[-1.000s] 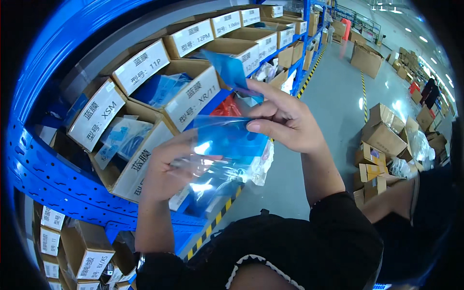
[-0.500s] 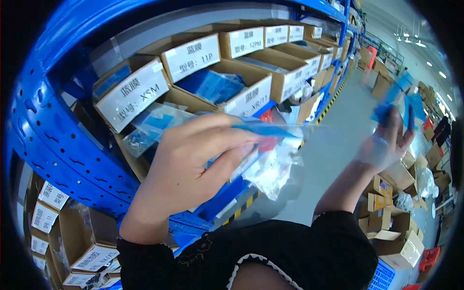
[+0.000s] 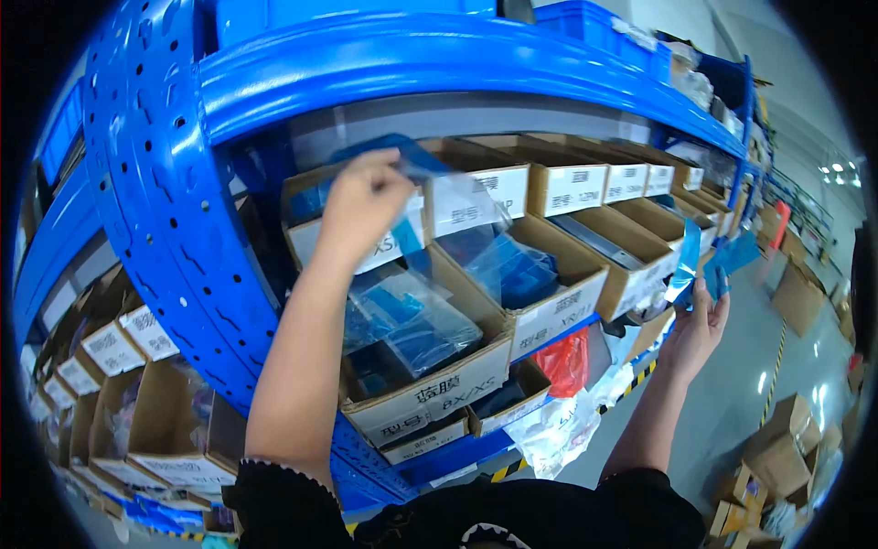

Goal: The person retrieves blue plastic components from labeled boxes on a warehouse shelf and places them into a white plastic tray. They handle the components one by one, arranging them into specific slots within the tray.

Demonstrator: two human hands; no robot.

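Observation:
My left hand (image 3: pixel 366 203) is raised in front of the upper cardboard boxes, its fingers closed on a clear plastic bag (image 3: pixel 471 203) with blue film in it. The bag is smeared by motion and hangs across the box fronts. Below it, a box (image 3: pixel 428 395) holds several clear bags of blue film (image 3: pixel 413 316), and the box to its right holds more blue film (image 3: pixel 521 273). Out to the right, beside the shelf, my right hand (image 3: pixel 692 337) is closed on strips of blue film (image 3: pixel 727 259). The film sticks up past the fingertips.
A blue perforated rack post (image 3: pixel 155 174) stands at the left, and a blue beam (image 3: pixel 439 69) crosses above the boxes. Red plastic (image 3: pixel 563 362) and a white crumpled bag (image 3: pixel 555 430) hang below. Open cartons (image 3: pixel 777 448) stand on the floor at right.
My view has turned toward the shelf. My left hand has gone up and across to the upper boxes with the bag; my right hand still grips the blue film, now lower and nearer the shelf.

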